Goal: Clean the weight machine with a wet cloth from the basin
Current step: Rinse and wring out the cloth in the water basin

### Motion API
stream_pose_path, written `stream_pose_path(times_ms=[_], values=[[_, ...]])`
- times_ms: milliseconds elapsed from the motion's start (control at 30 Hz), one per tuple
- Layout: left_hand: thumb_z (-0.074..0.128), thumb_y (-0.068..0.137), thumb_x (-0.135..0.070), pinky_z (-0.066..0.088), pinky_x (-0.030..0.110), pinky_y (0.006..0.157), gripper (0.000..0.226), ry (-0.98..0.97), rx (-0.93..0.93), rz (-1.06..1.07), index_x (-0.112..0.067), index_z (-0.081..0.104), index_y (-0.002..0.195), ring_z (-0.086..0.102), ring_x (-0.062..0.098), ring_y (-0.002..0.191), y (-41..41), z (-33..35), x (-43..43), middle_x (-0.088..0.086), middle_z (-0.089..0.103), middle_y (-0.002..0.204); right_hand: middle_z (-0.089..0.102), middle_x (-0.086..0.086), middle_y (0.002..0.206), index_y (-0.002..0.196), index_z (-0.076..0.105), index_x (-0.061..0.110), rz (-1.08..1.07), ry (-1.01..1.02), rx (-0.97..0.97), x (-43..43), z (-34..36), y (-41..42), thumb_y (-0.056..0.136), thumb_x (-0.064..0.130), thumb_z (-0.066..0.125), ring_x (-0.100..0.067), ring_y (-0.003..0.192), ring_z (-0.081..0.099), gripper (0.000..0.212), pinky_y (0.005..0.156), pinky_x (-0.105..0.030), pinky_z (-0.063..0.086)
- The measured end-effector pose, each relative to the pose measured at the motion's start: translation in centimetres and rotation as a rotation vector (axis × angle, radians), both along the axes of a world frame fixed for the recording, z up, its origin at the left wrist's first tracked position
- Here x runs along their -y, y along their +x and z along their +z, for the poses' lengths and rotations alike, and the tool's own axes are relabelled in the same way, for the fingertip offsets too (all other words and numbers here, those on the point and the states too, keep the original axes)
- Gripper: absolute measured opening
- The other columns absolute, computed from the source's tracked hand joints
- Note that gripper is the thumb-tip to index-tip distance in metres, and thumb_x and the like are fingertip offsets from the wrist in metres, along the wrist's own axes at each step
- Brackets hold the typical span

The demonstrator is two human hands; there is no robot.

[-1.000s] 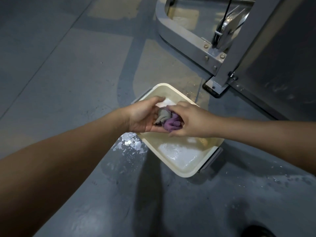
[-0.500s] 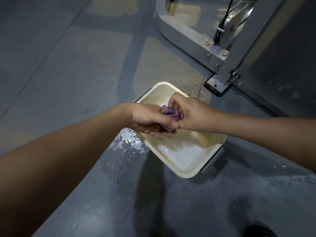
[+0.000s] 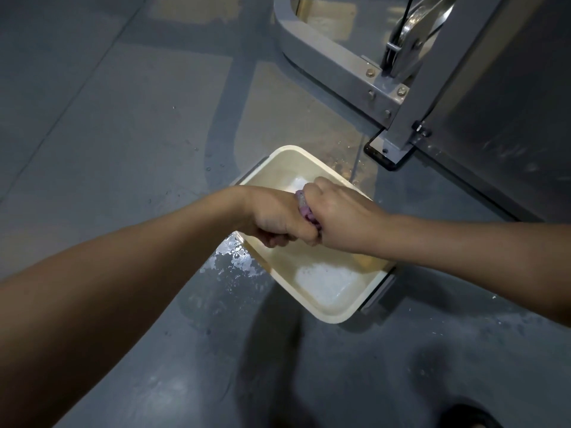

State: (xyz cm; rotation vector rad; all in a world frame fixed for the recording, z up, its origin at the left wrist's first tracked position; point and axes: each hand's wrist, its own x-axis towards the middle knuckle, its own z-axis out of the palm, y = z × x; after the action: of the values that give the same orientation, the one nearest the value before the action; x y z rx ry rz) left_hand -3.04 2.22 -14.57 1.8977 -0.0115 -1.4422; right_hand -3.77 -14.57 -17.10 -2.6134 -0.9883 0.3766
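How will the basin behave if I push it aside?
The basin is shallow and holds water, so a push would probably slosh. The puddle beside it suggests it may slide easily. Low and wide, it probably won't tip.

No legible text, label, brand or number anywhere.

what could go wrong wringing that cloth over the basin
Both the left hand and right hand grip the purple cloth near the left rim of the basin, so wrung water may miss it and add to the puddle on the floor, a slip risk. If wrung too little, the cloth could drip onto the bolted frame of the weight machine.
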Motion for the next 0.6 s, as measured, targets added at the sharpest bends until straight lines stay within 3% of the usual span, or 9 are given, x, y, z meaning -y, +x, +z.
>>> stream_pose_path(times_ms=[67, 100, 200, 267, 367, 433, 500, 533, 600], values=[[0.072, 0.083, -0.017, 0.023, 0.027, 0.050, 0.025, 0.137, 0.108, -0.051, -0.021, 0.049, 0.075, 0.032, 0.016, 0.051, -0.1, -0.3, 0.5, 0.001, 0.039, 0.064, 0.054, -0.007, 0.092, 0.090, 0.059, 0.024, -0.024, -0.051, -0.010, -0.3, 0.6, 0.1, 0.083, 0.022, 0.068, -0.035, 0.083, 0.063, 0.012, 0.064, -0.035, 0.045], [0.072, 0.083, -0.021, 0.026, 0.026, 0.050, 0.024, 0.218, 0.184, -0.118, -0.020, 0.049, 0.075, 0.034, 0.017, 0.049, 0.0, -0.3, 0.8, 0.002, 0.042, 0.063, 0.053, -0.003, 0.085, 0.080, 0.055, 0.029, -0.036, -0.095, -0.007, -0.5, 0.8, 0.1, 0.084, 0.025, 0.065, -0.035, 0.083, 0.064, 0.012, 0.064, -0.033, 0.044], [0.061, 0.092, -0.025, 0.039, 0.029, 0.061, 0.023, 0.473, 0.530, -0.460, -0.015, 0.053, 0.074, 0.050, 0.025, 0.064, -0.5, -0.6, 1.8, 0.006, 0.054, 0.074, 0.057, -0.007, 0.082, 0.082, 0.057, 0.022, -0.063, -0.291, -0.071, -1.1, 1.3, 0.6, 0.094, 0.038, 0.055, -0.035, 0.079, 0.056, 0.020, 0.066, -0.031, 0.042], [0.056, 0.093, -0.021, 0.041, 0.031, 0.067, 0.023, 0.558, 0.664, -0.463, -0.017, 0.048, 0.072, 0.052, 0.026, 0.070, -0.8, -0.9, 2.0, 0.005, 0.055, 0.080, 0.055, -0.008, 0.080, 0.083, 0.059, 0.015, -0.051, -0.370, -0.198, -1.8, 1.4, 1.0, 0.096, 0.031, 0.052, -0.029, 0.070, 0.052, 0.023, 0.059, -0.029, 0.041], [0.058, 0.094, -0.026, 0.041, 0.031, 0.069, 0.010, 0.661, 0.793, -0.388, -0.020, 0.056, 0.086, 0.056, 0.024, 0.079, -1.7, -1.0, 1.8, -0.002, 0.056, 0.087, 0.055, -0.011, 0.077, 0.070, 0.046, 0.014, -0.092, -0.406, -0.505, -2.9, 0.6, 1.3, 0.091, 0.012, 0.050, -0.025, 0.056, 0.050, 0.021, 0.051, -0.028, 0.045], [0.058, 0.095, -0.029, 0.040, 0.031, 0.067, 0.009, 0.694, 0.919, -0.451, -0.024, 0.065, 0.099, 0.056, 0.025, 0.080, -2.5, -1.3, 1.8, -0.002, 0.064, 0.094, 0.043, -0.006, 0.066, 0.067, 0.038, 0.013, -0.257, -0.296, -0.869, -2.5, -0.1, 1.4, 0.083, 0.004, 0.053, -0.020, 0.046, 0.033, 0.024, 0.046, -0.024, 0.031], [0.055, 0.095, -0.027, 0.038, 0.032, 0.063, 0.007, 0.673, 1.022, -0.507, -0.023, 0.061, 0.096, 0.057, 0.027, 0.078, -2.9, -1.9, 1.6, 0.001, 0.069, 0.097, 0.032, -0.002, 0.060, 0.062, 0.035, 0.017, -0.305, -0.222, -1.099, -2.0, -0.2, 1.5, 0.081, 0.002, 0.055, -0.017, 0.047, 0.022, 0.031, 0.048, -0.023, 0.021], [0.054, 0.095, -0.025, 0.037, 0.032, 0.062, 0.005, 0.663, 1.055, -0.522, -0.022, 0.056, 0.093, 0.059, 0.029, 0.078, -2.8, -2.1, 1.5, 0.002, 0.068, 0.096, 0.033, -0.003, 0.059, 0.061, 0.037, 0.017, -0.290, -0.201, -1.096, -1.9, -0.3, 1.5, 0.082, 0.003, 0.056, -0.018, 0.048, 0.024, 0.032, 0.047, -0.023, 0.022], [0.056, 0.095, -0.026, 0.036, 0.031, 0.062, 0.012, 0.607, 1.017, -0.507, -0.020, 0.047, 0.089, 0.063, 0.031, 0.081, -2.0, -2.1, 1.0, 0.002, 0.062, 0.086, 0.045, -0.009, 0.063, 0.065, 0.050, 0.012, -0.216, -0.191, -0.825, -1.9, -0.5, 1.4, 0.088, 0.012, 0.056, -0.026, 0.052, 0.040, 0.024, 0.049, -0.026, 0.032]])
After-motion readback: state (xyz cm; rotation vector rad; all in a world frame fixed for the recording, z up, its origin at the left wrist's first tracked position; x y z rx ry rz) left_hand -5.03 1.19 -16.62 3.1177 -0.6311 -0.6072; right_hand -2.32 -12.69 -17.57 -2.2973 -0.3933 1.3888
